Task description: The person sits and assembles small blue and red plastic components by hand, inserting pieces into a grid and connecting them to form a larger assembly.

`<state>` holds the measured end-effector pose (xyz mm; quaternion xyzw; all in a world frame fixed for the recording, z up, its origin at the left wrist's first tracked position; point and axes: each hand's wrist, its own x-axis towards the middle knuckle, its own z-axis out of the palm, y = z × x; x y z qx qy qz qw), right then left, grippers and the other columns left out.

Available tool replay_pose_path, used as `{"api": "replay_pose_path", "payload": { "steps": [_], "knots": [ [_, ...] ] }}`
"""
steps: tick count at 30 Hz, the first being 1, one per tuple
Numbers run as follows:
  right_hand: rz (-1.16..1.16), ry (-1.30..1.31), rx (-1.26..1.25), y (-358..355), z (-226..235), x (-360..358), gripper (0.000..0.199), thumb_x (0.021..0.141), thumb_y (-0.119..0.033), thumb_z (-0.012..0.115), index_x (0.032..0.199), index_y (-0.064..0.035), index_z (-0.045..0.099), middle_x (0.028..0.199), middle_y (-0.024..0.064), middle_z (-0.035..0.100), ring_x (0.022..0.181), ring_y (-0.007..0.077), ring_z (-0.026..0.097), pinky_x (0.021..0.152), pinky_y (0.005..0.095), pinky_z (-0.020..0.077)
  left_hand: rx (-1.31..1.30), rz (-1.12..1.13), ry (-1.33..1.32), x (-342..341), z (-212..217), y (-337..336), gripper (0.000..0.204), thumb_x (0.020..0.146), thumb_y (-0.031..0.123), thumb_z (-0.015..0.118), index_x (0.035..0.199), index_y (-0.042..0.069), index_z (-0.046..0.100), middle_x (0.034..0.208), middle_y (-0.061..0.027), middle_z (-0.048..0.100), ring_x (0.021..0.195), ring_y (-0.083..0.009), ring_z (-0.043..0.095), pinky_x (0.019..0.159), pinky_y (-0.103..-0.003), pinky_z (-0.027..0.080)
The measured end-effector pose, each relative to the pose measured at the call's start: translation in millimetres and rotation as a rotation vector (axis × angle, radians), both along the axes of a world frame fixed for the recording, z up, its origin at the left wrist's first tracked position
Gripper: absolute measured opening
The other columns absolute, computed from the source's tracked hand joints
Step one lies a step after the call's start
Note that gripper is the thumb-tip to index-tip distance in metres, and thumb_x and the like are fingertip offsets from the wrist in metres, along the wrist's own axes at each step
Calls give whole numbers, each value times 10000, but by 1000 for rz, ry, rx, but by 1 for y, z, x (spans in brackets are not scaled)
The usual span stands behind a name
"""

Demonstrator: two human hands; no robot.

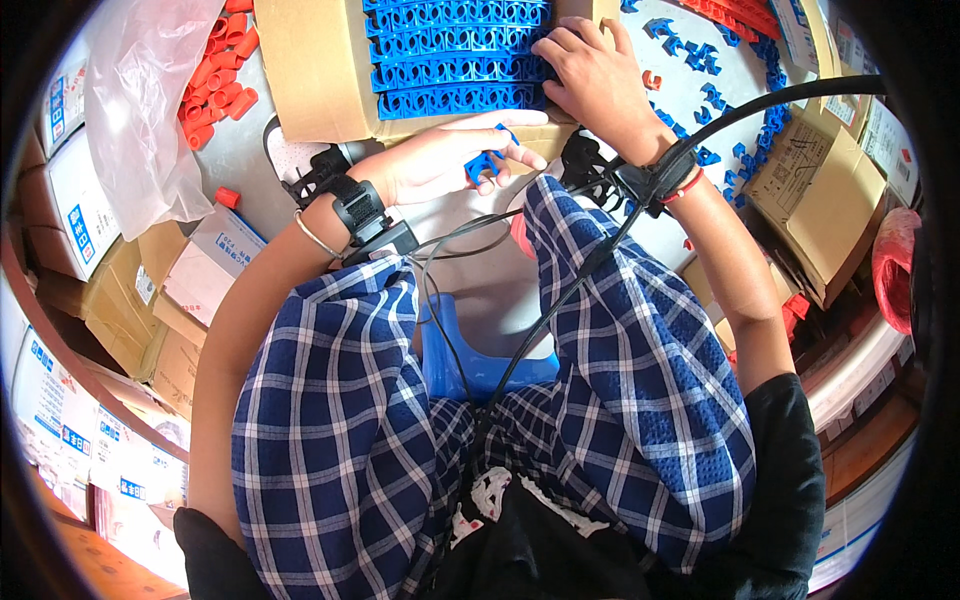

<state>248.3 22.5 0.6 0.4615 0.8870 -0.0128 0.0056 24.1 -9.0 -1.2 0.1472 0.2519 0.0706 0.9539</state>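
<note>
An open cardboard box (315,75) stands in front of me, with blue plastic pipe clips (450,45) packed in neat rows inside. My left hand (440,160) is at the box's near edge, palm turned partly up. Loose blue clips (484,166) sit between its curled fingers; how many is hard to make out. My right hand (600,85) rests over the right side of the box, fingers bent and slightly apart, fingertips at the right end of the rows. Nothing shows in that hand, though its palm is hidden.
Loose blue clips (708,97) lie scattered on the floor to the right. Red-orange pipe fittings (215,80) are heaped at the left beside a clear plastic bag (150,110). Cartons (815,190) stand on both sides. A black cable (770,100) runs from my right wrist; a blue stool (480,370) is under me.
</note>
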Motion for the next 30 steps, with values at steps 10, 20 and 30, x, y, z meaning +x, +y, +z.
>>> {"api": "replay_pose_path", "payload": {
  "steps": [10,20,30],
  "knots": [
    [-24,4,-28,0,-1,1,329,713,-168,690,1028,-132,601,947,-12,615,1022,165,545,942,426,354,23,-10,8,2,2,2,449,1030,234,386,1449,83,329,1141,-103,596,823,-87,545,671,-194,465],
    [1,17,-41,-1,-2,-1,332,726,-208,694,1038,-138,606,949,-22,608,1003,162,550,936,490,338,-13,-2,26,3,4,1,481,1005,209,450,1448,72,323,1127,-75,613,805,-66,516,638,-175,423],
    [-6,30,-58,-2,-5,-1,291,752,-221,685,1020,-133,611,949,-19,612,1010,172,560,948,532,349,0,7,21,3,7,2,486,1005,219,452,1451,77,321,1127,-70,613,806,-61,510,628,-171,417]
  ]
}}
